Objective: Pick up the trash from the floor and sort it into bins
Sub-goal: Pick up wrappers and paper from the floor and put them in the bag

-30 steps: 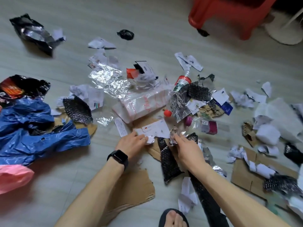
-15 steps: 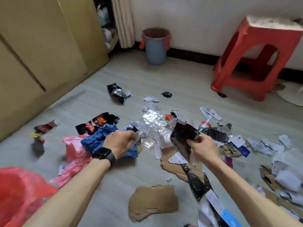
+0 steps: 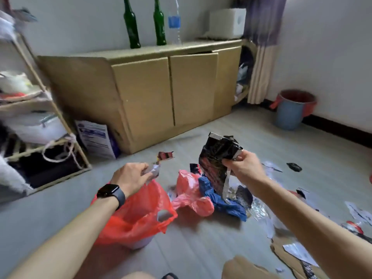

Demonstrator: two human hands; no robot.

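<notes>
Head view: left hand (image 3: 130,178) pinches paper scraps (image 3: 154,170) above red-lined bin (image 3: 141,216); right hand (image 3: 244,168) grips foil wrapper (image 3: 216,158) by its edge; I judge it light, slippery.

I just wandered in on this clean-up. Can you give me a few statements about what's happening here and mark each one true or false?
1. The right hand grips a black foil wrapper. True.
2. The left hand holds nothing. False: it pinches a crumpled scrap.
3. Two green glass bottles stand on the cabinet. True.
4. The bag nearest the left hand is blue. False: it is a red plastic bag.
</notes>
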